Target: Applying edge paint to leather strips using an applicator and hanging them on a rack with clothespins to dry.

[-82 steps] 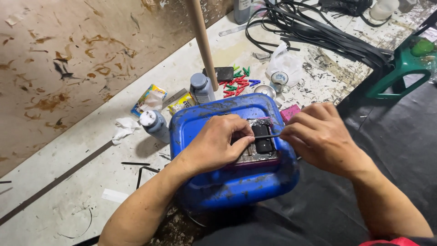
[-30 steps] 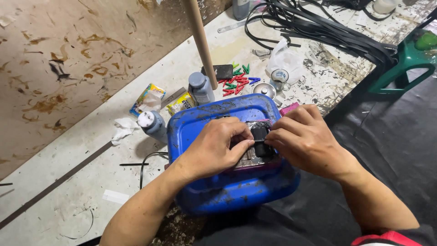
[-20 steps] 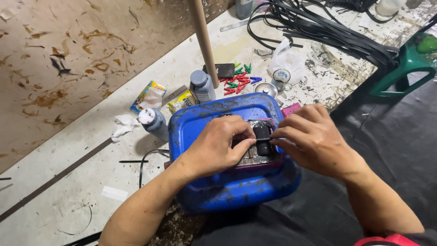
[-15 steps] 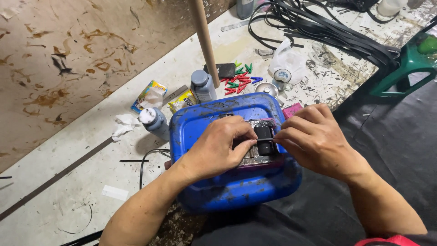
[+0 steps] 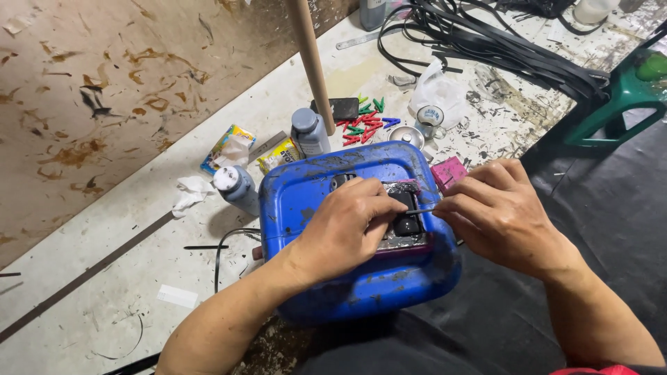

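A pale, stained counter point(image 5: 104, 278) is seen to carry the work, with a bundle of black straps point(image 5: 500, 42) at its far end. Near its edge a scuffed blue plastic canister point(image 5: 361, 278) is laid on its side as a rest. On the canister's upper face lies a small black and grey part point(image 5: 406, 219), dark blocks seated in a grimy frame.

The left hand point(image 5: 344, 232) is curled down on the part's near side and pins it in place. The right hand point(image 5: 500, 215) is closed in a pinch on a thin metal tool point(image 5: 419, 211), whose tip is set against the part. The part is judged to be mid-work: it is steadied and being probed, and nothing yet shows as lifted out.

Behind the canister two capped bottles point(image 5: 309, 132) and small red and green clips point(image 5: 361, 125) are scattered.
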